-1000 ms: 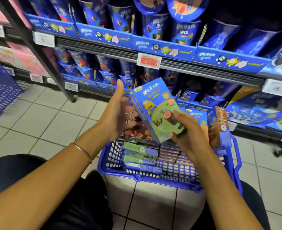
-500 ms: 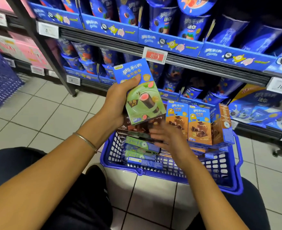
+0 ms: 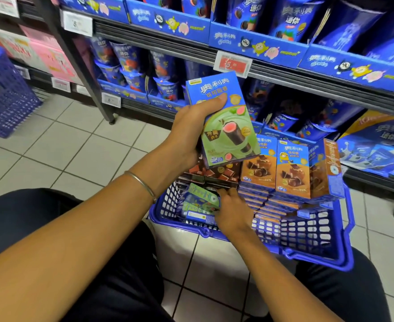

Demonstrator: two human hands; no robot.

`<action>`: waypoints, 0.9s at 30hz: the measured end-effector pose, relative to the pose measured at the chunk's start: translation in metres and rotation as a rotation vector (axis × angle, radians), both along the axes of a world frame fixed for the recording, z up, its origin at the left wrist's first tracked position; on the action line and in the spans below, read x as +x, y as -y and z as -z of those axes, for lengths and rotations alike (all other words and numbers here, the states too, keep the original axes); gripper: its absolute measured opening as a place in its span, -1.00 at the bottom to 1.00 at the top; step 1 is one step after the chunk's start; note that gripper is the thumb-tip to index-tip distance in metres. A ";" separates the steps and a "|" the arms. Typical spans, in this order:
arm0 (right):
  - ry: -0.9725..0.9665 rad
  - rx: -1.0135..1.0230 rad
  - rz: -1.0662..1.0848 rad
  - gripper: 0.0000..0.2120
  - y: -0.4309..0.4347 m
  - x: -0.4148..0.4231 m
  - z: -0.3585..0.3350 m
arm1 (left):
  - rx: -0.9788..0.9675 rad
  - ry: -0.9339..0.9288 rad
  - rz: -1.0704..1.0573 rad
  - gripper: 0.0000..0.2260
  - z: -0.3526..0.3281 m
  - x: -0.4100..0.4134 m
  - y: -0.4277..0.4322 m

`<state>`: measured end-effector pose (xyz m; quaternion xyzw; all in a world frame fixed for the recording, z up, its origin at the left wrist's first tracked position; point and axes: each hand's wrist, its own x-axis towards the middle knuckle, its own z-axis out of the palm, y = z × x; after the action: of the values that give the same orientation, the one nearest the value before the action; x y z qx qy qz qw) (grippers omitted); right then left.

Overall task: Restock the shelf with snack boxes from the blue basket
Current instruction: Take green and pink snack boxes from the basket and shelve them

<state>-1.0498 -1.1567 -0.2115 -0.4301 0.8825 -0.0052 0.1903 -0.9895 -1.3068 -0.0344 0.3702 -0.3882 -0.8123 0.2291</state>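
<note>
above blue basket (image 3: 312,235): left hand (image 3: 191,131) clamped on green snack box (image 3: 226,126); right hand (image 3: 234,211) at another box (image 3: 200,201), grip cannot be told. step: gathering. next: lift, shelve.

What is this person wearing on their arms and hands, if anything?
Both forearms are bare, with no sleeves or gloves in view. The left hand has a thin silver bangle at its wrist. The right hand shows no ring, watch or band.

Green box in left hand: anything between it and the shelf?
Nothing visible: the left hand holds the green box in open air before the shelf. Blue cups fill the bay directly behind it.
</note>
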 end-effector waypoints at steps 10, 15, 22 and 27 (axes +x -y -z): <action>0.484 -0.453 0.016 -0.72 -0.016 -0.022 -0.024 | 0.006 -0.018 0.029 -0.54 -0.012 -0.001 0.009; 0.976 -0.805 0.157 -0.71 -0.038 -0.040 -0.069 | -0.008 -0.095 -0.017 -0.49 -0.023 0.003 0.029; 1.361 -1.127 0.290 -0.72 -0.031 -0.058 -0.128 | -0.081 0.021 -0.200 -0.50 -0.026 0.006 0.049; 1.237 -1.154 0.310 -0.75 -0.011 -0.060 -0.170 | -0.315 0.181 -0.211 -0.55 -0.018 -0.001 0.040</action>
<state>-1.1096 -1.1454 -0.0415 -0.2540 0.5281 -0.7126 0.3858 -0.9903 -1.3465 -0.0159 0.4398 -0.4886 -0.6763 0.3324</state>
